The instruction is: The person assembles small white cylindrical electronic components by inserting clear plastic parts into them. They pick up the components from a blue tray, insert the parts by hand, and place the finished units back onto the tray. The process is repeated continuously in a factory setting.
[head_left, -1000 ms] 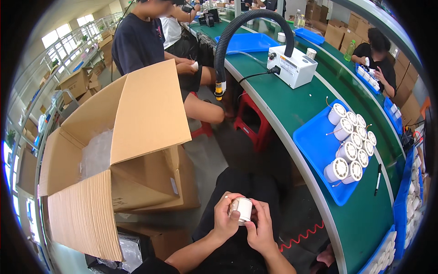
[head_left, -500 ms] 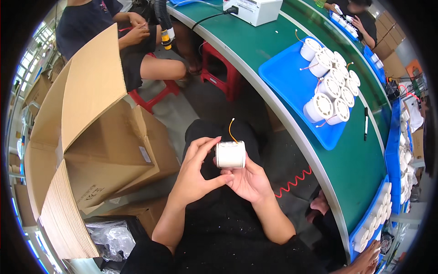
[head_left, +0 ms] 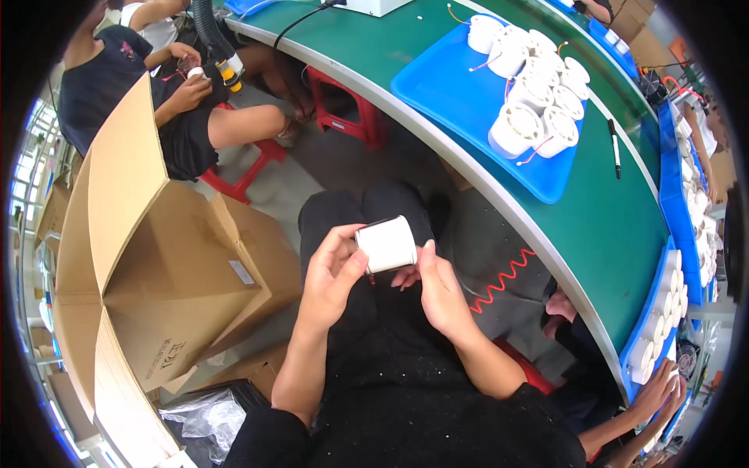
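A white cylindrical housing (head_left: 386, 245) lies on its side in the air over my lap, tilted slightly. My left hand (head_left: 331, 274) grips its left end, thumb on the near side and fingers behind. At the other end, my right hand (head_left: 443, 290) has its thumb up by the rim and its fingertips curled below, partly hidden. The thin wire lead is mostly out of sight; a small reddish bit shows under the housing. To the right, a blue tray (head_left: 437, 82) holds several similar white housings (head_left: 516, 129) with thin leads, some with slotted ends facing up.
The tray rests on a curved green table (head_left: 597, 226), beside a black-and-white marker (head_left: 615, 148). A large open cardboard box (head_left: 195, 288) stands at my left. A coiled red cord (head_left: 499, 282) hangs under the table edge. Co-workers sit far left and lower right, near trays (head_left: 651, 327) of white parts.
The housing has turned, so its yellow-orange lead no longer sticks up. My left thumb has come onto its near side, and my right hand has shifted to its right end. The whole view has shifted.
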`<state>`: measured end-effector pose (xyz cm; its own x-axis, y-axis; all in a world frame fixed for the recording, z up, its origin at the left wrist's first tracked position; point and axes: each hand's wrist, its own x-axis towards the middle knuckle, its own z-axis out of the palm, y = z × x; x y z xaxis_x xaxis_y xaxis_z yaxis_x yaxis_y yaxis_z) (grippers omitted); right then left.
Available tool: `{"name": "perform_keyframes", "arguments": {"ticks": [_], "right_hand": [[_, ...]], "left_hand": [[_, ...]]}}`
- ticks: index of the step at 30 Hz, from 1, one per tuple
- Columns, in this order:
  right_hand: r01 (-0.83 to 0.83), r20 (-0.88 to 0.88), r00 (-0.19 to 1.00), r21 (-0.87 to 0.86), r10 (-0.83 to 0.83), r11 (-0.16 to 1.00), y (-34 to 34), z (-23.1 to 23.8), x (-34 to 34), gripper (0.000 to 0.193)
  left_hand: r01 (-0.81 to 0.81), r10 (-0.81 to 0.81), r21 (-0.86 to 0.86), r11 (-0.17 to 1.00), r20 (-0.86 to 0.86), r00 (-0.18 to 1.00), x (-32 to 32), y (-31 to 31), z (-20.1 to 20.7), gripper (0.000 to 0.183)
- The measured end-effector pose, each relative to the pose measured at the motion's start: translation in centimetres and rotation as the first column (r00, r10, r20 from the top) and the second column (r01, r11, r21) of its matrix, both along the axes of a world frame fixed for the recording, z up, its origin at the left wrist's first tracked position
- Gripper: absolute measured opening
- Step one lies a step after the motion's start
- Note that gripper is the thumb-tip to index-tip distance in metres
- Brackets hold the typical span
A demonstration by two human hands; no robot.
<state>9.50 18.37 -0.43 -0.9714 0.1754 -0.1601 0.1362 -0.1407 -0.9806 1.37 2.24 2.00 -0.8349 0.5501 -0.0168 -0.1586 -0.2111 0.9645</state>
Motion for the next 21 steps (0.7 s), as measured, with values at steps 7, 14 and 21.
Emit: {"name": "perform_keyframes", "arguments": {"ticks": [7,14,21], "right_hand": [[0.085,-0.161,0.984,0.082,-0.071,0.993,1.8,2.4,2.2,0.047],[0.035,-0.211,0.977,0.059,-0.022,0.998,2.5,4.6,3.7,0.054],[0.008,-0.260,0.966,-0.021,-0.013,1.000,4.1,7.3,5.1,0.055]], "left_hand": [[0.088,-0.091,0.045,0.995,0.058,0.994,0.8,1.1,-0.9,0.040],[0.083,-0.087,-0.036,0.996,-0.142,0.986,2.1,2.2,1.1,0.051],[0.091,-0.112,-0.074,0.993,-0.360,0.926,2.9,3.8,2.6,0.066]]}}
